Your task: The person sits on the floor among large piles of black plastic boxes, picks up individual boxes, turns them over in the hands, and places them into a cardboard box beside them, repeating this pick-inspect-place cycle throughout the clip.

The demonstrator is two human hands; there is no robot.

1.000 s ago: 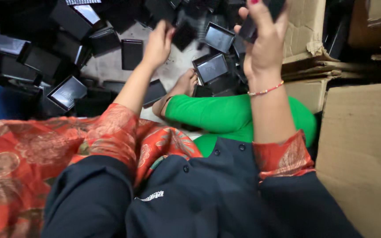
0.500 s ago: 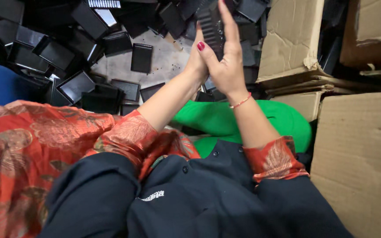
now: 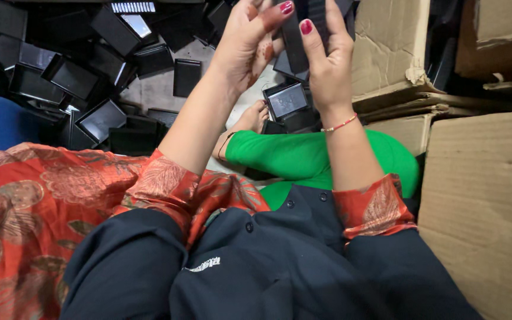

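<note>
At twelve o'clock, the left hand (image 3: 247, 44) and right hand (image 3: 327, 56) pinch a flat black plastic tray (image 3: 297, 35), fingers clamped along its edges; probably best gripped evenly, top hidden.

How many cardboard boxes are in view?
3 at least: one big box at lower right, one behind the right hand, one in the top right corner. More may be hidden.

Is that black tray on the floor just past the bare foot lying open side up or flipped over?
Open side up: the shallow black rectangular tray shows raised rims around a sunken grey inside, beside the bare foot.
</note>
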